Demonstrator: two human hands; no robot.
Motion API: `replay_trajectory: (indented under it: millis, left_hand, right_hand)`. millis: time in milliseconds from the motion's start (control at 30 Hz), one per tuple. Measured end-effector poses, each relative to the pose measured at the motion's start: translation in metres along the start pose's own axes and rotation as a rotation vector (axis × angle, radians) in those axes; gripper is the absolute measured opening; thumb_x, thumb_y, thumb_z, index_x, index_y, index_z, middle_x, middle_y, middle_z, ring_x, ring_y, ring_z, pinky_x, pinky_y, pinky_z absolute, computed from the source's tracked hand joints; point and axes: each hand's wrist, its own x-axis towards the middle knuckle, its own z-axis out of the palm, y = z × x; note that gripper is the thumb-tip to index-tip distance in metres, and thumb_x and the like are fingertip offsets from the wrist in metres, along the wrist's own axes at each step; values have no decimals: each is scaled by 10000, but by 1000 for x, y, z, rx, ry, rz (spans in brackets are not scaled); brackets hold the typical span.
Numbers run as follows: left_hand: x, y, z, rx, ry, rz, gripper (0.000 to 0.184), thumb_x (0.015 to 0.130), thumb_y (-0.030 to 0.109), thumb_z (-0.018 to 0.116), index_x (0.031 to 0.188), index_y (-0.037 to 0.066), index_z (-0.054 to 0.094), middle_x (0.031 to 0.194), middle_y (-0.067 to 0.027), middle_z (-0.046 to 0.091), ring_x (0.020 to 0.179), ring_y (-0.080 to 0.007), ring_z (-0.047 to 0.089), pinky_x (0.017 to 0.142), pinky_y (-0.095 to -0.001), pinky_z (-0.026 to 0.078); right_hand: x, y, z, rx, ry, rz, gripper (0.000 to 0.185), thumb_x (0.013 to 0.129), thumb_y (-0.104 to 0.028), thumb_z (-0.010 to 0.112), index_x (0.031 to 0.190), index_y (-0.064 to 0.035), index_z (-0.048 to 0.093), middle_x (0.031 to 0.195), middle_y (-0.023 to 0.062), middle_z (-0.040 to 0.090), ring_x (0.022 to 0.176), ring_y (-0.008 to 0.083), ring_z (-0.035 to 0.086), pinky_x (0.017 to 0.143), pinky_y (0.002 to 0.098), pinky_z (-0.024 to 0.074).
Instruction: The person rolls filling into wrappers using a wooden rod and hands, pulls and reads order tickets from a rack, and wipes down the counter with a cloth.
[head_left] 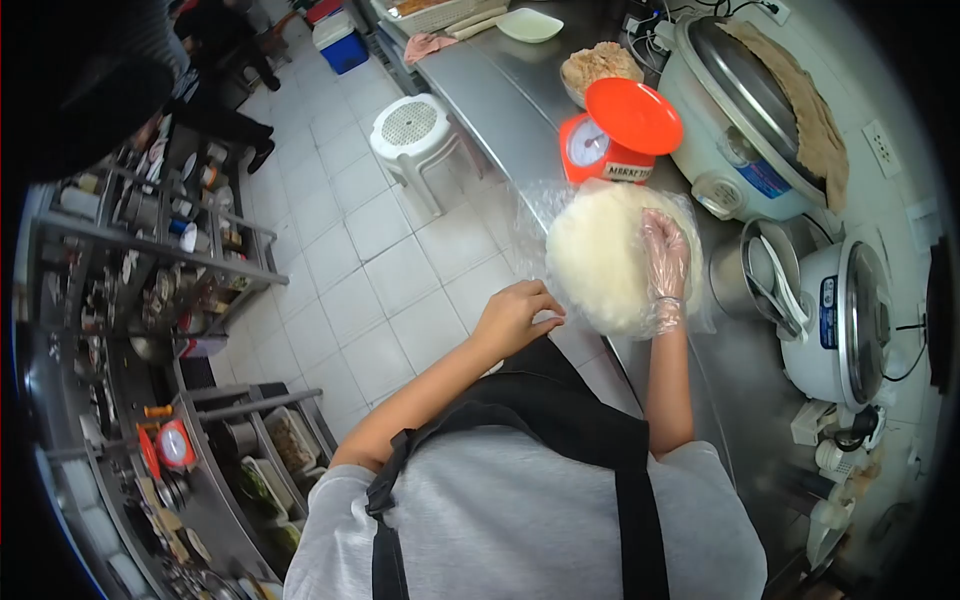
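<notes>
A large, rounded white mass that looks like dough (600, 255) lies on a clear plastic sheet (533, 215) at the edge of the steel counter. My right hand (667, 255), in a clear plastic glove, rests on the right side of the dough. Its fingers are bent together into the surface, and the fingertips are partly hidden. Bare and loosely curled, my left hand (520, 315) hovers beside the near left edge of the plastic. A gap shows between its thumb and fingers, with nothing visible between them.
An orange dial scale (610, 140) stands just behind the dough, with a bowl of pinkish minced food (600, 68) beyond. Two large cookers (735, 130) and a metal pot with utensils (750, 275) line the wall. A white stool (412, 125) stands left of the counter (500, 85).
</notes>
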Motion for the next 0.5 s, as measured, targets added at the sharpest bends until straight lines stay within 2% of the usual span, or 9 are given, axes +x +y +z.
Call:
replay_trajectory:
  millis: [67, 167, 200, 300, 400, 500]
  left_hand:
    - [26, -15, -1, 15, -28, 83, 262, 797, 200, 762, 1053, 160, 732, 1053, -37, 652, 986, -237, 629, 803, -355, 521]
    - [77, -26, -1, 110, -12, 374, 380, 790, 219, 758, 1159, 147, 698, 1219, -77, 608, 1150, -270, 562, 970, -376, 471]
    - [90, -38, 9, 218, -69, 473, 402, 797, 255, 750, 1178, 142, 697, 1308, -92, 566, 1238, -280, 503, 1066, -399, 399]
    - [117, -64, 23, 139, -291, 614, 400, 795, 281, 746, 1169, 147, 700, 1274, -82, 582, 1230, -264, 514, 1065, -396, 398]
    - [151, -61, -3, 64, -625, 565, 408, 794, 327, 749, 1157, 146, 707, 1239, -75, 592, 1193, -261, 527, 1044, -397, 412]
    - [192, -70, -5, 32, -639, 743, 488, 801, 366, 750, 1204, 104, 671, 1214, -97, 578, 1148, -277, 527, 1016, -410, 427]
  right_hand:
    - [13, -17, 18, -45, 7, -30, 239, 956, -157, 665, 1104, 29, 664, 1000, 40, 671, 850, 102, 592, 802, 258, 494]
    - [18, -31, 29, -224, -46, -17, 224, 950, -171, 666, 1104, -9, 686, 972, 40, 677, 841, 102, 591, 800, 271, 492]
    - [14, -40, 30, -286, -37, -24, 214, 945, -183, 669, 1099, -39, 702, 943, 43, 680, 844, 104, 599, 808, 274, 488]
    - [3, -41, 20, -430, 48, -55, 227, 940, -186, 673, 1104, -30, 699, 956, 38, 682, 867, 104, 603, 819, 269, 486]
    - [-16, -30, 0, -264, 209, 148, 235, 946, -194, 672, 1105, -22, 694, 1010, 27, 680, 905, 100, 602, 843, 267, 483]
    - [-46, -31, 3, -191, 535, 203, 248, 960, -211, 663, 1109, -14, 688, 1034, 16, 673, 937, 94, 595, 867, 263, 477]
